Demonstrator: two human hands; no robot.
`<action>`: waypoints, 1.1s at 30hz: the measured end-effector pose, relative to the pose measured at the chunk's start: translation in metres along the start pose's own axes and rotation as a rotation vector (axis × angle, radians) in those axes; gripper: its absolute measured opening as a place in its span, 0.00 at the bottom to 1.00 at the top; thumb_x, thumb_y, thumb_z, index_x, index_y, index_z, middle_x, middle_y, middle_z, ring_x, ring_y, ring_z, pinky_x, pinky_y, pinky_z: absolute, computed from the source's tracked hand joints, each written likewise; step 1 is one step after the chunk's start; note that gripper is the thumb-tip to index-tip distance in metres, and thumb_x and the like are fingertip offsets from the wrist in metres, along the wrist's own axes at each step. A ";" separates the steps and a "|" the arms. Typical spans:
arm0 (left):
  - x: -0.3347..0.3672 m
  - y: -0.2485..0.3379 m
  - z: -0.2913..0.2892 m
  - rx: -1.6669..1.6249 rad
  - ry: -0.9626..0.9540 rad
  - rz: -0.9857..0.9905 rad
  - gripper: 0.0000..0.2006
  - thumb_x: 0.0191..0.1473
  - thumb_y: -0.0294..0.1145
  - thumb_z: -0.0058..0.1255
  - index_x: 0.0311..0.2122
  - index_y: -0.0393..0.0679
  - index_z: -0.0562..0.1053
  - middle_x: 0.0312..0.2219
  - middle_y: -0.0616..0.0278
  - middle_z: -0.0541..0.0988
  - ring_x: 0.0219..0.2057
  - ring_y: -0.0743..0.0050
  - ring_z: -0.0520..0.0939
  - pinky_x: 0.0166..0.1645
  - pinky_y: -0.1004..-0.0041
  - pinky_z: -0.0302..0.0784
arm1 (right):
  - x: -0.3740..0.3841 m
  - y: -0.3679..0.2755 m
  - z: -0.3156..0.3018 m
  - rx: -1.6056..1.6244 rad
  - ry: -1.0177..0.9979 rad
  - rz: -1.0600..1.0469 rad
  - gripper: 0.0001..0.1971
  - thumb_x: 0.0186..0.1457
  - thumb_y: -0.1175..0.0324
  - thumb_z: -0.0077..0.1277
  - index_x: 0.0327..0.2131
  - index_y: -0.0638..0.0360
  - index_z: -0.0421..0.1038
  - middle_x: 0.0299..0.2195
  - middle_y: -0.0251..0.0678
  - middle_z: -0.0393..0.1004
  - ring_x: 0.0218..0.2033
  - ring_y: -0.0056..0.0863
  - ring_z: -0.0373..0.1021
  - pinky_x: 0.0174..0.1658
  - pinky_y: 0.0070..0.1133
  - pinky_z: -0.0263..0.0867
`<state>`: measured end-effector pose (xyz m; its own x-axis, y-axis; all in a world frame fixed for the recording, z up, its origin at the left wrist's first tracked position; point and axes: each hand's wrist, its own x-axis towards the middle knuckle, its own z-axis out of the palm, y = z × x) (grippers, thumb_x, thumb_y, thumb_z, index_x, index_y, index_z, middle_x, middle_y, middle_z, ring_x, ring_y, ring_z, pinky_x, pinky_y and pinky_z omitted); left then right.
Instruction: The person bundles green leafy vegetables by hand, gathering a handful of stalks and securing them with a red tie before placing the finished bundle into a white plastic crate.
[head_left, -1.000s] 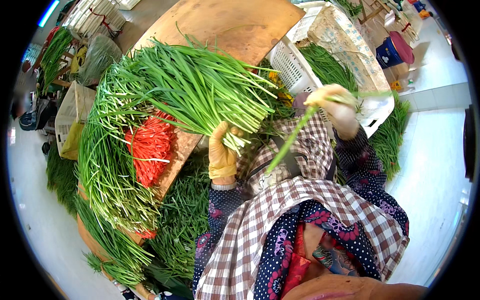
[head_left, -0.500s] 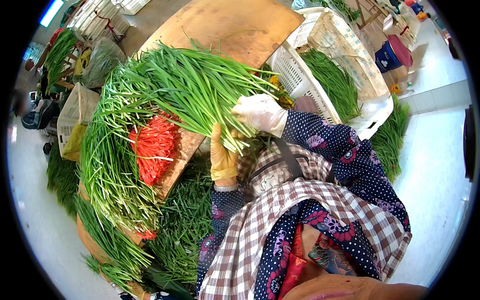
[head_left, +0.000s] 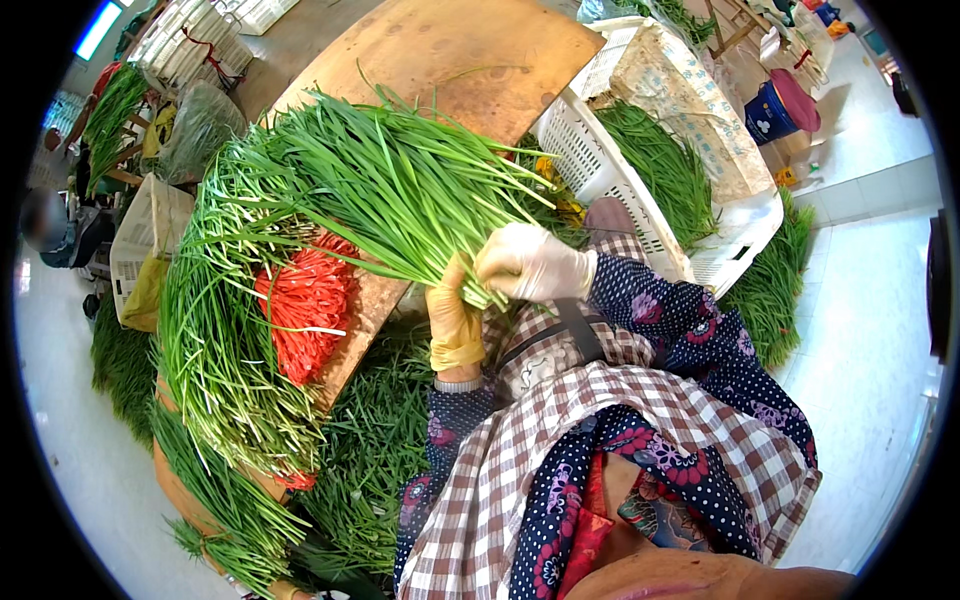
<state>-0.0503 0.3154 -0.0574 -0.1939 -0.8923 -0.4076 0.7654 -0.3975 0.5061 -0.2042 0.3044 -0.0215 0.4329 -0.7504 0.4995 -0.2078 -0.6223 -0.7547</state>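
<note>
My left hand (head_left: pixel 455 318), in a yellow glove, wraps round the stem ends of a loose bunch of garlic chives (head_left: pixel 400 190). The leaves of this bunch lie away to the upper left across the wooden table (head_left: pixel 440 50). My right hand (head_left: pixel 532 262), in a white glove, pinches at the same stem ends, close against the left; its fingertips are partly hidden. Left of my hands, a fan of red ties (head_left: pixel 303 315) rests at the table edge, beside a big heap of chives (head_left: pixel 220 330).
White plastic crates (head_left: pixel 615 185) with chives stand to the right. Cut greens (head_left: pixel 365 440) fill the space below the table edge. Beyond are a blue bucket (head_left: pixel 772 112) and a white crate (head_left: pixel 130 250) at left. Another person's gloved hand (head_left: pixel 285 590) shows at the bottom.
My right hand has come down toward the left hand, its fingers now closed at the stem ends. My left thumb, upright before, has folded over the stems.
</note>
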 end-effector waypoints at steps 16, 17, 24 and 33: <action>0.003 -0.002 0.002 -0.029 -0.020 0.001 0.09 0.49 0.26 0.50 0.37 0.37 0.70 0.29 0.60 0.75 0.26 0.75 0.77 0.29 0.79 0.77 | -0.013 -0.009 -0.001 -0.203 0.121 -0.164 0.08 0.39 0.74 0.55 0.27 0.56 0.71 0.26 0.31 0.72 0.27 0.29 0.69 0.30 0.24 0.64; -0.001 0.001 0.003 -0.055 -0.042 0.019 0.09 0.49 0.27 0.51 0.37 0.37 0.70 0.29 0.60 0.75 0.26 0.75 0.77 0.29 0.79 0.78 | -0.013 -0.009 0.007 -0.268 0.105 -0.170 0.09 0.38 0.74 0.56 0.28 0.56 0.71 0.27 0.33 0.73 0.29 0.33 0.69 0.32 0.25 0.65; 0.000 0.003 -0.006 -0.015 -0.018 -0.096 0.10 0.50 0.26 0.51 0.39 0.38 0.69 0.29 0.66 0.74 0.27 0.80 0.75 0.30 0.82 0.74 | 0.000 -0.005 0.022 -0.441 0.075 -0.486 0.12 0.33 0.70 0.49 0.27 0.60 0.68 0.26 0.32 0.68 0.27 0.28 0.67 0.32 0.24 0.64; -0.003 0.002 0.005 -0.190 -0.043 -0.226 0.07 0.50 0.23 0.47 0.36 0.37 0.68 0.24 0.61 0.74 0.24 0.76 0.75 0.30 0.80 0.76 | -0.029 -0.029 0.015 -0.500 0.028 -0.433 0.14 0.32 0.68 0.50 0.29 0.56 0.69 0.29 0.29 0.70 0.30 0.26 0.67 0.30 0.24 0.62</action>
<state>-0.0515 0.3163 -0.0515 -0.3948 -0.7958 -0.4591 0.8003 -0.5433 0.2536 -0.1979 0.3469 -0.0203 0.5470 -0.4109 0.7293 -0.4053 -0.8923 -0.1987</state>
